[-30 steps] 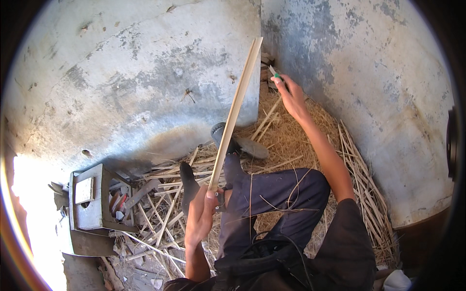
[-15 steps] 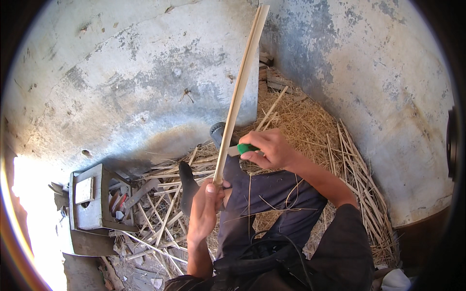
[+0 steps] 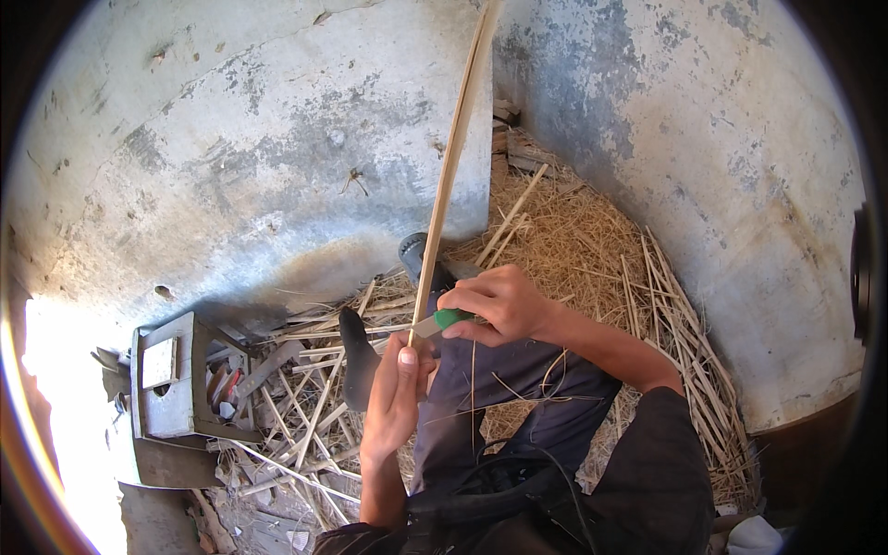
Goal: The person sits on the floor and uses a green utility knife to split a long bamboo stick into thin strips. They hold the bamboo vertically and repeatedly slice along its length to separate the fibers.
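Note:
A long, pale split strip that looks like bamboo or wood (image 3: 452,166) stands steeply upright in front of me, its top running out of view. My left hand (image 3: 396,384) is closed round its lower end, thumb along the near side. My right hand (image 3: 504,303) grips a green-handled knife (image 3: 451,318) with its blade pointing left. The blade meets the strip just above my left fingers. How deep it sits in the strip I cannot tell.
Thin shavings (image 3: 592,245) heap up at the right, with long split strips (image 3: 689,342) along the wall. At left, a wooden box-like stand (image 3: 171,416) holds odds and ends. More strips (image 3: 319,416) lie crossed beside my feet. Weathered walls (image 3: 277,139) rise behind.
My right hand and the knife have moved down and left, to the strip's lower end by my left hand. The strip has turned, showing a narrower face, and reaches higher.

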{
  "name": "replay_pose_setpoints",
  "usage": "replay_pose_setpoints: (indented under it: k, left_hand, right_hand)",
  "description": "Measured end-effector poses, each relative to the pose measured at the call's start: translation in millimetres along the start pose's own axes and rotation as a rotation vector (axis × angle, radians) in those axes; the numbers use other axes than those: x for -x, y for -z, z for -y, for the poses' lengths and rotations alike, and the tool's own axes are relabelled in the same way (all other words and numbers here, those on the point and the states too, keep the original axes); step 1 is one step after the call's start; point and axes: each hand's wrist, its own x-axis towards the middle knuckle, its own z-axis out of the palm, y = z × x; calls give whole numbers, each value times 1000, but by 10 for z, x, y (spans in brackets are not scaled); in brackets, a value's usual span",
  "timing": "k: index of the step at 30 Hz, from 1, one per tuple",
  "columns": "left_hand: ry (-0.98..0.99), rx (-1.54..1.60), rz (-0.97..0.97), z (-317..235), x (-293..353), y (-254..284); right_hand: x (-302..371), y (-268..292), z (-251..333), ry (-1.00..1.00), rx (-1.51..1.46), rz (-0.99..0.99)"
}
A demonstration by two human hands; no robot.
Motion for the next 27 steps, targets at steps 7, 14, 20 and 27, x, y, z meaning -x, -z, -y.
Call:
replay_pose_setpoints:
  k: [7,14,20,27]
  left_hand:
    - [-43,-54,-13,2,-18,-6]
    - [-128,-284,-149,8,-26,-101]
    - [-143,-365,-171,7,-45,-95]
    - [-103,-409,-211,-13,-15,-148]
  right_hand:
    - [-40,31,68,-20,107,10]
    - [-61,2,103,-27,169,-40]
    - [-52,16,112,-58,200,-14]
    - [-22,-11,79,-53,202,-10]
